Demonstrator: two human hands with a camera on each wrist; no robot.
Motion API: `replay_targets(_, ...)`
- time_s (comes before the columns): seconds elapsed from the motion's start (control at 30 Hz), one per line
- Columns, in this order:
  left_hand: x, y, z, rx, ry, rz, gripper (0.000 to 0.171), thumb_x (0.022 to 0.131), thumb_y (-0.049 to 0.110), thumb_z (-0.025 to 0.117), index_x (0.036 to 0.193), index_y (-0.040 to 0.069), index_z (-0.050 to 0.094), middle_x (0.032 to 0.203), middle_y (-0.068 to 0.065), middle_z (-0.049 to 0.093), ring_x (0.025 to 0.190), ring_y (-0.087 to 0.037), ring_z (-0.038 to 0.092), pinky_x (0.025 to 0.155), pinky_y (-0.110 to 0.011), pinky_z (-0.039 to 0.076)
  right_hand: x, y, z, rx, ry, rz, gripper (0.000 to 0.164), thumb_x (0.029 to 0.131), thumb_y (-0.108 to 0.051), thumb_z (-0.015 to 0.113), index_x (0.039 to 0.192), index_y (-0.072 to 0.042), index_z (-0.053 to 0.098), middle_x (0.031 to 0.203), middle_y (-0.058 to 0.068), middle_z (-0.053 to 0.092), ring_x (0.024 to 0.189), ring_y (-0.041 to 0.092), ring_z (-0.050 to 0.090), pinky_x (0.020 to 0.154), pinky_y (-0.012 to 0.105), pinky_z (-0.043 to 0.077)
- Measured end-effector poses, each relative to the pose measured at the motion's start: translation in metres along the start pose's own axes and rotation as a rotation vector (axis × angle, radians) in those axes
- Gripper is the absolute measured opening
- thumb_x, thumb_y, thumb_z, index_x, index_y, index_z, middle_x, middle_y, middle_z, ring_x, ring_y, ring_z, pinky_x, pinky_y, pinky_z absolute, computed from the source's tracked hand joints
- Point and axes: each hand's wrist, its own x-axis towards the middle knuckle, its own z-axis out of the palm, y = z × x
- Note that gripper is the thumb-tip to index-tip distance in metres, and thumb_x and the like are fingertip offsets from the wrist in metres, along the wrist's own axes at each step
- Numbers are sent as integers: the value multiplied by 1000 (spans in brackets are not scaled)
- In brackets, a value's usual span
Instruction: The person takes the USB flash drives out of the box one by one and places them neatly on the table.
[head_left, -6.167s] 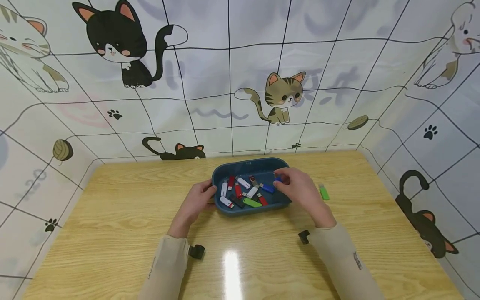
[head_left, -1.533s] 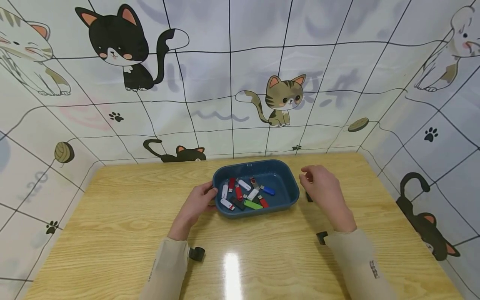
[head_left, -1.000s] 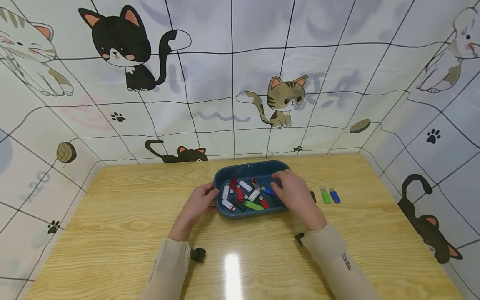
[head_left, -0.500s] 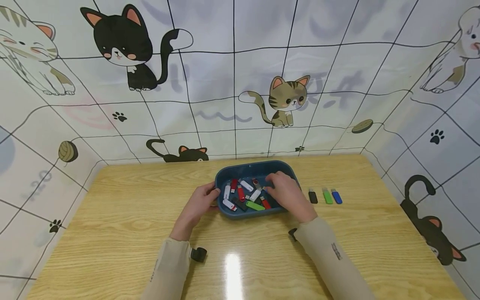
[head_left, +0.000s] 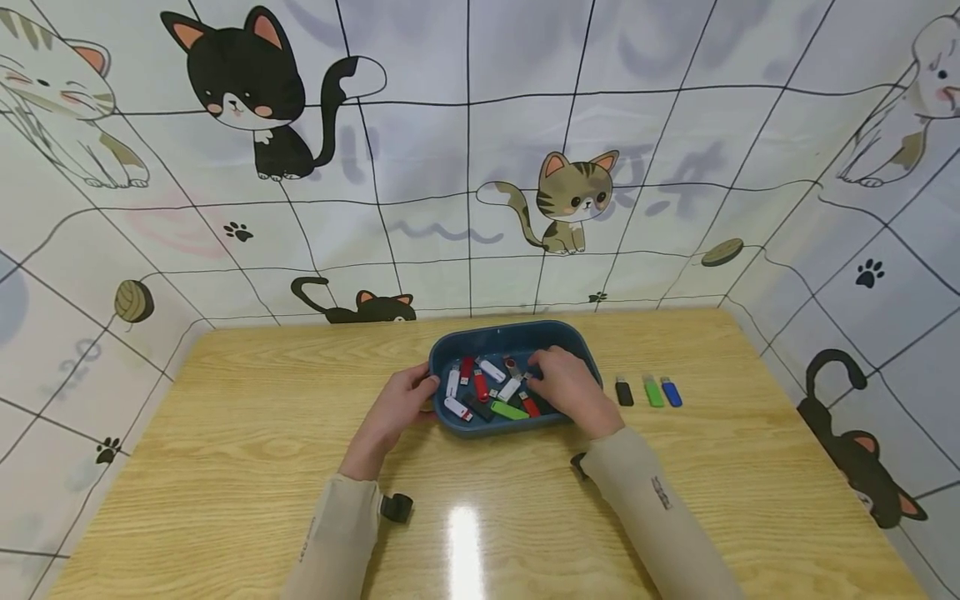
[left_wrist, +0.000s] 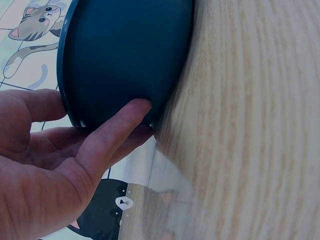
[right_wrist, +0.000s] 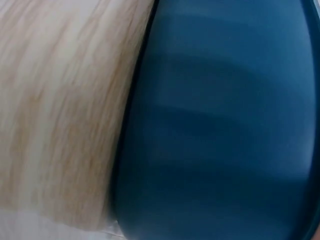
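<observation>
My left hand (head_left: 393, 407) holds the left end of a dark blue tray (head_left: 551, 335); in the left wrist view its fingers (left_wrist: 117, 125) lie against the tray's outer wall. Inside the tray my right hand (head_left: 572, 390) has its curled fingertips around a blue USB flash drive, mostly hidden, its metal plug (head_left: 527, 377) peeking out. Left of that hand lie several more drives: a green one (head_left: 509, 411), a white one (head_left: 492, 371), a red one (head_left: 481, 386) and others. The right wrist view shows mainly the tray's outer wall (right_wrist: 220, 125).
Right of the tray, a black drive (head_left: 624, 392), a green drive (head_left: 652, 392) and a blue drive (head_left: 671, 392) lie in a row on the wooden table (head_left: 300, 375). A cat-print curtain (head_left: 420, 183) encloses the back and sides.
Earlier only the green drive showed beside the tray; now black and blue ones flank it. My right hand has moved left from the row back into the tray. The left hand stays put.
</observation>
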Motion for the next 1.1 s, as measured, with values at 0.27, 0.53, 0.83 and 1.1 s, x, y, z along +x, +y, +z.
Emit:
replay_targets(0.27, 0, 0, -1, 5, -1, 1, 47, 110, 11, 43, 154, -5, 42, 140, -28, 57, 118, -39, 62, 89, -46, 61, 2, -2, 2, -11, -2, -15, 35, 96, -17, 74, 126, 0, 70, 119, 17, 66, 105, 29, 63, 92, 45, 55)
replay_targets(0.53, 1, -2, -1, 12, 7, 1, 46, 110, 11, 43, 154, -4, 43, 140, -28, 57, 117, -38, 63, 89, -46, 61, 3, -1, 2, -58, -6, -49, 27, 95, -13, 75, 119, 1, 74, 112, 15, 67, 103, 29, 63, 91, 46, 56)
replay_targets(0.83, 1, -1, 0, 12, 12, -3, 46, 110, 11, 44, 154, -4, 43, 138, -27, 58, 115, -37, 64, 88, -45, 61, 4, -2, 2, -74, -4, -53, 22, 95, -11, 75, 114, 1, 75, 108, 15, 68, 102, 29, 64, 90, 46, 56)
replay_targets(1.1, 1, -1, 0, 6, 12, 1, 46, 110, 10, 44, 153, -5, 44, 138, -28, 58, 116, -37, 64, 88, -45, 61, 3, -1, 2, -64, -8, -52, 22, 95, -11, 74, 114, 0, 75, 109, 15, 68, 103, 30, 64, 90, 46, 56)
